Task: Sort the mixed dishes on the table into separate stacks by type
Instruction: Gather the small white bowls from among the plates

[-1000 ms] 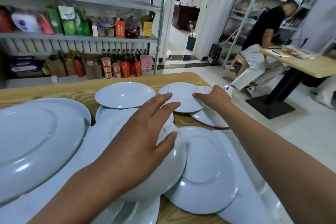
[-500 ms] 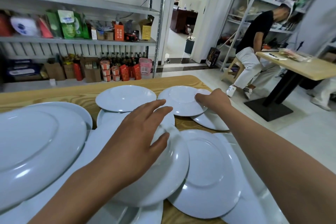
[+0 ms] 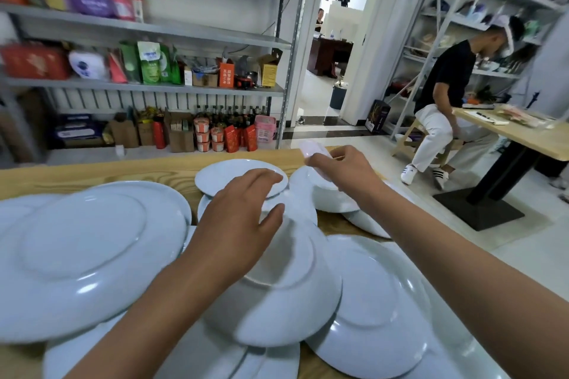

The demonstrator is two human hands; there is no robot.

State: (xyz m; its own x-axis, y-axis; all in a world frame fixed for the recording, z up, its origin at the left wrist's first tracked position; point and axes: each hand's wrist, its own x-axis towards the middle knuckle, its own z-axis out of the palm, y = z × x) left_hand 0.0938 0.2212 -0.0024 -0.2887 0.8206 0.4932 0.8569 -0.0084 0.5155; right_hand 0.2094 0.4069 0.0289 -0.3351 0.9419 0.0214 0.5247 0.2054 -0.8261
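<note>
Several white plates of different sizes lie overlapping on the wooden table (image 3: pixel 123 169), most of them upside down. My left hand (image 3: pixel 240 224) rests flat on an overturned deep plate (image 3: pixel 286 295) in the middle, fingers spread, fingertips reaching a small plate (image 3: pixel 228 175) behind it. My right hand (image 3: pixel 338 169) grips the rim of another small plate (image 3: pixel 329 197) at the far right and holds it tilted up off the table, its upper edge blurred. One more small plate (image 3: pixel 366 221) lies beneath it.
A large plate (image 3: pixel 86 249) fills the left side and a medium plate (image 3: pixel 378 311) lies near right. Stocked metal shelves (image 3: pixel 184 86) stand behind the table. A person (image 3: pixel 443 95) sits at another table (image 3: pixel 523 138) on the right.
My right hand has closed on the far small plate and tipped it up off the table. My left hand has slid a little further forward over the overturned plate.
</note>
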